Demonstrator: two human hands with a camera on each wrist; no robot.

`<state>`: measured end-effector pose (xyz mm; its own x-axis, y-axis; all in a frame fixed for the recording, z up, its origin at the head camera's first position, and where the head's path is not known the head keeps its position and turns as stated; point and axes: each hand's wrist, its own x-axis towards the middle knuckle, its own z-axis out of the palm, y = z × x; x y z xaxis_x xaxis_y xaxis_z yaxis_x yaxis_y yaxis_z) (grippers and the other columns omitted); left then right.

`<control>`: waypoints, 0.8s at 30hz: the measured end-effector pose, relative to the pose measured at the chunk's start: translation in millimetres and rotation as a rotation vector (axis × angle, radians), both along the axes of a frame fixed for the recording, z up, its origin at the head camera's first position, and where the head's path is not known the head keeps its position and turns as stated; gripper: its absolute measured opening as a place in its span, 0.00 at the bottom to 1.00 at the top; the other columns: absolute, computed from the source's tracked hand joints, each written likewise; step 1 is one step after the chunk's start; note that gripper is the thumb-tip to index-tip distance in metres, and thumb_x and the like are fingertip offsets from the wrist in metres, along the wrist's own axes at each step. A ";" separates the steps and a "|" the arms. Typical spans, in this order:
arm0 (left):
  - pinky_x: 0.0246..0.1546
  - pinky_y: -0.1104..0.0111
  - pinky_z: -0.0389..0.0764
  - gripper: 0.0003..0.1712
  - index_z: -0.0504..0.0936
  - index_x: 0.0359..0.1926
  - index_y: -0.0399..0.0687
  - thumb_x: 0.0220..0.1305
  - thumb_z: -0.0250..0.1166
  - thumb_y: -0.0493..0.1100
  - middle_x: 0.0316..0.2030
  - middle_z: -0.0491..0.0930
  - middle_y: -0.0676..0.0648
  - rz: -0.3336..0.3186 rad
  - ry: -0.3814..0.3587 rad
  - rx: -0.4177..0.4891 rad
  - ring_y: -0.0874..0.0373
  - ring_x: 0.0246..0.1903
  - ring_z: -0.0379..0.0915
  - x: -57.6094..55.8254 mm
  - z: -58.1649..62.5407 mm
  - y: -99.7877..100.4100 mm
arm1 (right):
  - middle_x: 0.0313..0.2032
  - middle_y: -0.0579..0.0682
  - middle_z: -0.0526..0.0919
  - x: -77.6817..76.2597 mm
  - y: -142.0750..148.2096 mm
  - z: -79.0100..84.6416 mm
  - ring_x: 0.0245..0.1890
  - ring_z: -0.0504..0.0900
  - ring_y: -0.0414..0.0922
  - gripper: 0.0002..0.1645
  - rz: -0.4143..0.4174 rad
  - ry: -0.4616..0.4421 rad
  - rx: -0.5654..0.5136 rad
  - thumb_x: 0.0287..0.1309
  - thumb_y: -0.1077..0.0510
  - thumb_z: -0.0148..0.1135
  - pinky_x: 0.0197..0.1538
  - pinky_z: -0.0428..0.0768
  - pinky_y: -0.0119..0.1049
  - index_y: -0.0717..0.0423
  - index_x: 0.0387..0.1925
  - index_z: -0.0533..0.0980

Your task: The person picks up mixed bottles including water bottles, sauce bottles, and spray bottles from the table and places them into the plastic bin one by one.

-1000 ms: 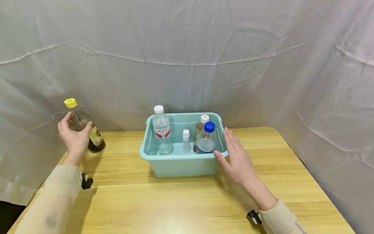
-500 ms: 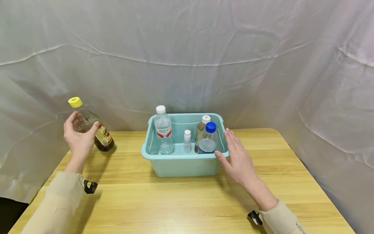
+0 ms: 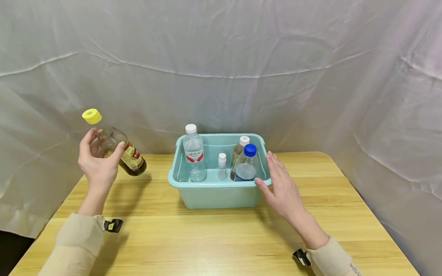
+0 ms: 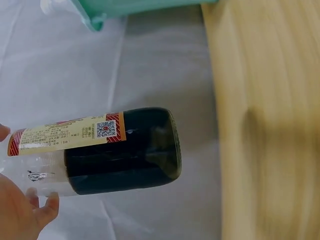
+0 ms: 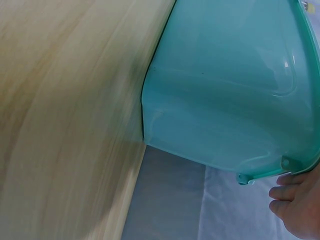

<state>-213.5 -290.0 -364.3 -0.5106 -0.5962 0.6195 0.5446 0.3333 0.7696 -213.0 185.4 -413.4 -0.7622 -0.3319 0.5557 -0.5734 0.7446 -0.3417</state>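
My left hand (image 3: 100, 165) grips a tilted sauce bottle (image 3: 132, 157) with a yellow cap, dark liquid and a yellow-red label. In the left wrist view, the bottle's base (image 4: 170, 150) is held off the wooden table. On the right, my right hand (image 3: 281, 188) rests against the corner of a light-blue plastic bin (image 3: 217, 197), its fingers straight along the rim. Inside the bin stand a clear bottle (image 3: 194, 147) with a white cap, a small clear bottle (image 3: 222, 168), a blue-capped bottle (image 3: 246, 168) and a white-capped brownish bottle (image 3: 236, 153), partly hidden.
A wooden table (image 3: 214, 245) lies under the bin. Grey cloth (image 3: 221, 57) hangs behind and along both sides of it. Black devices are strapped at the left wrist (image 3: 114, 225) and the right wrist (image 3: 301, 257).
My left hand has raised the sauce bottle off the table and carried it to the right, tilting it further. The right hand stays at the bin's corner.
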 end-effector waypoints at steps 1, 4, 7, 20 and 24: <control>0.51 0.74 0.81 0.43 0.74 0.69 0.43 0.51 0.76 0.23 0.60 0.79 0.45 -0.006 0.019 -0.003 0.53 0.58 0.78 1.6 1.8 2.9 | 0.80 0.59 0.56 0.0 -0.1 0.1 0.79 0.57 0.58 0.47 0.000 -0.001 0.000 0.75 0.40 0.54 0.80 0.55 0.51 0.65 0.80 0.54; 0.51 0.74 0.81 0.44 0.74 0.69 0.41 0.50 0.75 0.21 0.60 0.79 0.43 -0.021 0.058 -0.013 0.52 0.57 0.78 6.5 6.4 11.4 | 0.80 0.59 0.55 0.1 -0.2 0.3 0.79 0.56 0.58 0.47 -0.002 -0.005 0.003 0.76 0.40 0.54 0.81 0.55 0.51 0.65 0.80 0.54; 0.52 0.73 0.82 0.44 0.74 0.68 0.40 0.49 0.75 0.20 0.59 0.80 0.42 -0.030 0.084 -0.007 0.51 0.56 0.79 10.7 10.4 18.8 | 0.80 0.59 0.55 0.2 -0.2 0.4 0.79 0.56 0.58 0.47 -0.007 -0.008 0.007 0.75 0.40 0.54 0.80 0.55 0.52 0.65 0.80 0.53; 0.53 0.70 0.83 0.41 0.76 0.64 0.34 0.46 0.73 0.17 0.56 0.81 0.35 -0.121 0.267 0.065 0.45 0.54 0.79 28.0 35.2 45.3 | 0.80 0.59 0.55 0.1 -0.2 1.0 0.79 0.57 0.58 0.47 -0.012 -0.012 0.010 0.75 0.40 0.54 0.80 0.56 0.52 0.65 0.80 0.54; 0.53 0.69 0.84 0.40 0.77 0.64 0.33 0.45 0.74 0.17 0.56 0.80 0.33 -0.138 0.303 0.062 0.42 0.54 0.79 31.8 43.4 51.0 | 0.80 0.59 0.56 -0.1 -0.2 1.3 0.79 0.57 0.58 0.47 -0.012 -0.010 0.012 0.75 0.40 0.54 0.80 0.56 0.52 0.65 0.80 0.54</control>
